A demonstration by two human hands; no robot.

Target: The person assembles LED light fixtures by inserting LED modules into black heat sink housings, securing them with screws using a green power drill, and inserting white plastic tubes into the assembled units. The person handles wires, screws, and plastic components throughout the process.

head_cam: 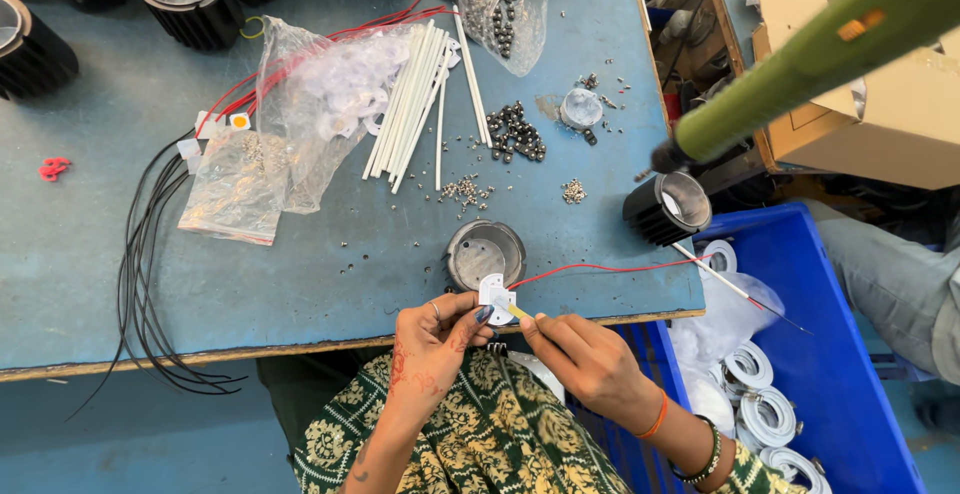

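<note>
A blue table [300,284] filled most of the view, and its worn near edge ran just under the person's two hands. The left hand [432,339] and the right hand [580,354] met right at that edge, over a lap in green patterned cloth. Between them was a small white disc [496,294], round with a notched rim, lying partly over the table's edge. The left fingers [478,316] pinched the disc from below. The right fingers [532,326] were closed on what looked like a thin yellowish lead at the disc's side, though it was too small to be sure.

A red wire [600,267] ran from the disc across the table's right corner. Just behind the disc, on the table, stood an open round metal housing [485,252]. The strip of table to the left of the hands, along the near edge, lay bare up to a bundle of black cables [150,284] that hung over the edge. Farther back from the edge were white rods [410,104], clear plastic bags [300,114] and scattered small screws [465,191]. Right of the table stood a blue bin [830,354].
</note>
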